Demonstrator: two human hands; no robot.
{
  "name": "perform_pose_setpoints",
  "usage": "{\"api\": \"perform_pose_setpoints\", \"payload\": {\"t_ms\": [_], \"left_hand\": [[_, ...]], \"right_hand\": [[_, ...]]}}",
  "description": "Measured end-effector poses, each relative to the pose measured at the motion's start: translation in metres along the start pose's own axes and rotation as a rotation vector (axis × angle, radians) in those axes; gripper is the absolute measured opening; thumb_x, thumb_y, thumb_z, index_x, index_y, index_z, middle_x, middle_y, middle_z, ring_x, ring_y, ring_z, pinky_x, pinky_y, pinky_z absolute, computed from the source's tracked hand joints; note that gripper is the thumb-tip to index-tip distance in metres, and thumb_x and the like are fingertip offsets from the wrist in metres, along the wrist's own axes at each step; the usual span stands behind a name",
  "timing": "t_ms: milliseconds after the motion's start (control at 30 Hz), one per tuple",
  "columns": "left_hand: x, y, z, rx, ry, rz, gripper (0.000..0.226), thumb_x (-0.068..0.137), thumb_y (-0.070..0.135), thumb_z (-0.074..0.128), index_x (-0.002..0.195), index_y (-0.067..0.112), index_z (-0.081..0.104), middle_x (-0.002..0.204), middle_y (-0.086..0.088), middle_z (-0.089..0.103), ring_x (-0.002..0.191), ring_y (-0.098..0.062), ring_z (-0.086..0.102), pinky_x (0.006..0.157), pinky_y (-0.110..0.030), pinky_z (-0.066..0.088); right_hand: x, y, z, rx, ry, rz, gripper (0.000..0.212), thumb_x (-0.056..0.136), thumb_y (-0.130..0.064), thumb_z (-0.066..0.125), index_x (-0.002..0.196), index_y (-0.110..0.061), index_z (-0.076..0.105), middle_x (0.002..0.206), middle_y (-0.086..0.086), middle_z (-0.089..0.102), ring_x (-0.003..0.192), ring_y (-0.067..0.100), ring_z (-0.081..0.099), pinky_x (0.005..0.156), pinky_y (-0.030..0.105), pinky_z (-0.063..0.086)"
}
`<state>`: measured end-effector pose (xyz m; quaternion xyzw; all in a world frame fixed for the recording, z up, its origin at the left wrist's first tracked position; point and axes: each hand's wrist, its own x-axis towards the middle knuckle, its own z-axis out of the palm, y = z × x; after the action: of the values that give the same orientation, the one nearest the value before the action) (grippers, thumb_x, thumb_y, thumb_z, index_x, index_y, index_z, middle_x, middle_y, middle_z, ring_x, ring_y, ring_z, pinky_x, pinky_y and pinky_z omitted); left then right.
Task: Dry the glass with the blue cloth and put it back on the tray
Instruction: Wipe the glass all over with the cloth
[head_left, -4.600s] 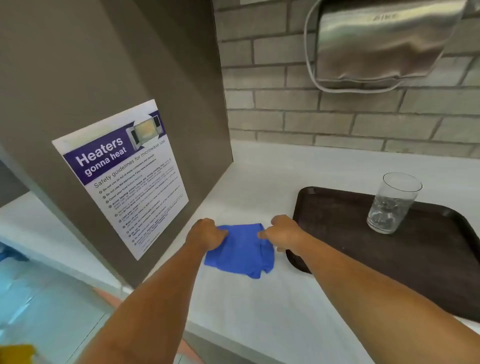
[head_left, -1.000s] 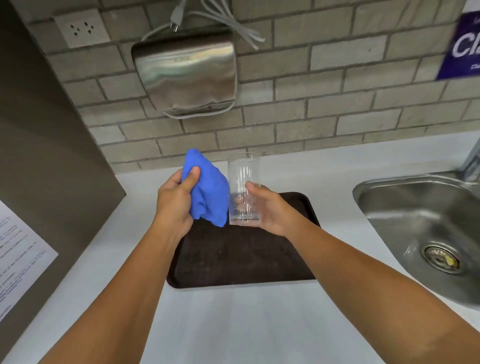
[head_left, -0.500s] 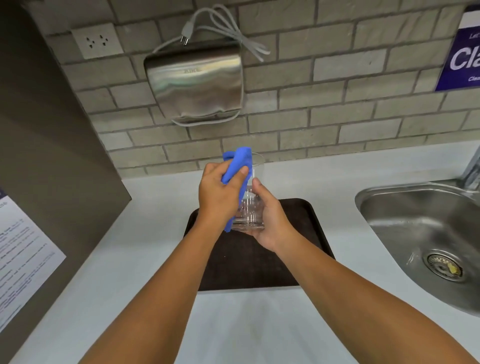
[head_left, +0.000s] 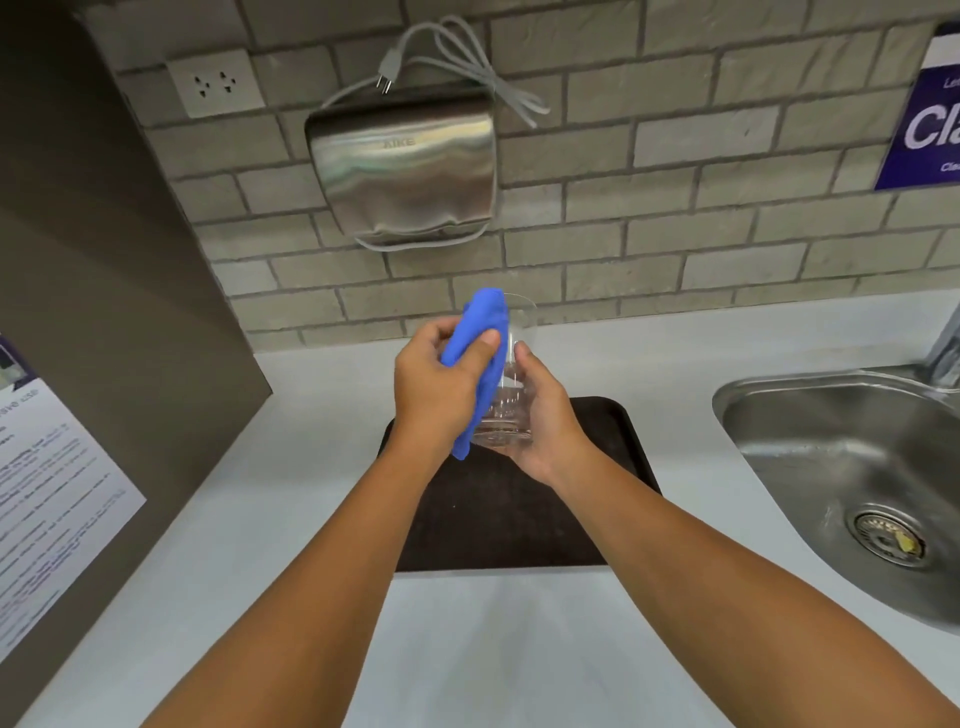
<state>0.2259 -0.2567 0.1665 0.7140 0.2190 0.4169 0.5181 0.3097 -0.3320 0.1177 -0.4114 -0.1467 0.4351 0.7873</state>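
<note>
A clear drinking glass (head_left: 511, 400) is held upright in the air above the dark brown tray (head_left: 498, 519), gripped from the right and below by my right hand (head_left: 545, 421). My left hand (head_left: 434, 387) holds the blue cloth (head_left: 480, 358) bunched against the glass's left side, with the cloth reaching up to the rim and hanging down below my fingers. The tray lies on the white counter with nothing on it.
A steel sink (head_left: 852, 478) with a drain is sunk into the counter at the right. A metal hand dryer (head_left: 402, 171) and a wall socket (head_left: 215, 88) hang on the brick wall behind. A grey cabinet side with a printed notice (head_left: 47, 499) stands at the left.
The cloth has gone from beside the glass to pressed against its side and rim. Both hands have stayed above the tray; the view has shifted slightly.
</note>
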Motion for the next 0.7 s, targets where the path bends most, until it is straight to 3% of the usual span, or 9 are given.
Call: {"api": "perform_pose_setpoints", "payload": {"t_ms": [67, 133, 233, 300, 400, 533, 600, 700], "left_hand": [[-0.006, -0.001, 0.002, 0.005, 0.024, 0.022, 0.006, 0.081, 0.031, 0.073, 0.081, 0.028, 0.068, 0.076, 0.006, 0.07, 0.062, -0.002, 0.063, 0.054, -0.013, 0.049], [-0.003, -0.004, 0.0, -0.055, 0.086, -0.033, 0.007, 0.083, 0.03, 0.071, 0.079, 0.028, 0.065, 0.078, 0.002, 0.069, 0.07, -0.012, 0.066, 0.063, -0.026, 0.056], [0.003, -0.012, -0.007, -0.197, 0.105, -0.289, 0.008, 0.092, 0.028, 0.063, 0.095, 0.022, 0.067, 0.098, -0.01, 0.073, 0.088, -0.027, 0.071, 0.079, -0.044, 0.06], [0.001, -0.016, -0.01, -0.372, 0.069, -0.417, 0.022, 0.093, 0.028, 0.063, 0.11, 0.014, 0.068, 0.1, -0.013, 0.075, 0.083, -0.026, 0.074, 0.068, -0.039, 0.061], [-0.001, -0.018, -0.012, -0.47, 0.057, -0.414, 0.021, 0.092, 0.029, 0.065, 0.109, 0.016, 0.068, 0.094, -0.009, 0.077, 0.08, -0.025, 0.075, 0.061, -0.035, 0.059], [-0.006, -0.016, -0.01, -0.425, 0.122, -0.357, 0.006, 0.091, 0.029, 0.066, 0.091, 0.025, 0.071, 0.086, -0.001, 0.076, 0.077, -0.019, 0.074, 0.061, -0.03, 0.059], [-0.006, -0.017, -0.008, -0.371, 0.178, -0.321, 0.012, 0.092, 0.029, 0.065, 0.08, 0.03, 0.07, 0.081, 0.002, 0.072, 0.074, -0.017, 0.071, 0.063, -0.03, 0.06], [-0.008, -0.017, -0.007, -0.242, 0.205, -0.25, 0.014, 0.093, 0.031, 0.063, 0.081, 0.027, 0.066, 0.075, 0.003, 0.064, 0.072, -0.017, 0.063, 0.061, -0.025, 0.052]], "right_hand": [[-0.001, -0.001, 0.003, -0.018, -0.024, -0.012, 0.046, 0.09, -0.055, 0.058, 0.111, -0.017, 0.072, 0.095, 0.014, 0.073, 0.078, 0.029, 0.071, 0.08, 0.044, 0.054], [-0.004, -0.001, 0.003, 0.018, -0.037, -0.004, 0.049, 0.089, -0.055, 0.059, 0.114, -0.013, 0.069, 0.088, 0.012, 0.073, 0.073, 0.027, 0.071, 0.074, 0.04, 0.057], [-0.005, -0.004, 0.002, 0.065, -0.103, -0.008, 0.046, 0.088, -0.055, 0.06, 0.1, -0.013, 0.076, 0.083, 0.009, 0.075, 0.074, 0.025, 0.073, 0.07, 0.037, 0.059], [-0.007, -0.005, 0.003, 0.034, -0.139, -0.017, 0.045, 0.09, -0.055, 0.057, 0.091, -0.017, 0.081, 0.085, 0.006, 0.076, 0.078, 0.024, 0.074, 0.075, 0.038, 0.058], [-0.009, -0.002, 0.002, 0.039, -0.1, 0.016, 0.048, 0.088, -0.059, 0.057, 0.092, -0.017, 0.081, 0.09, 0.007, 0.077, 0.083, 0.025, 0.074, 0.081, 0.043, 0.056], [-0.009, 0.002, 0.005, 0.009, 0.055, 0.013, 0.059, 0.087, -0.06, 0.061, 0.118, -0.01, 0.064, 0.107, 0.014, 0.073, 0.091, 0.031, 0.074, 0.08, 0.046, 0.059], [-0.008, 0.004, 0.007, -0.043, 0.173, 0.002, 0.059, 0.088, -0.059, 0.061, 0.119, -0.009, 0.06, 0.114, 0.015, 0.071, 0.098, 0.033, 0.073, 0.086, 0.05, 0.059], [-0.01, 0.009, 0.008, -0.163, 0.216, 0.005, 0.058, 0.089, -0.065, 0.052, 0.113, -0.015, 0.065, 0.111, 0.01, 0.074, 0.095, 0.03, 0.074, 0.081, 0.049, 0.061]]}}
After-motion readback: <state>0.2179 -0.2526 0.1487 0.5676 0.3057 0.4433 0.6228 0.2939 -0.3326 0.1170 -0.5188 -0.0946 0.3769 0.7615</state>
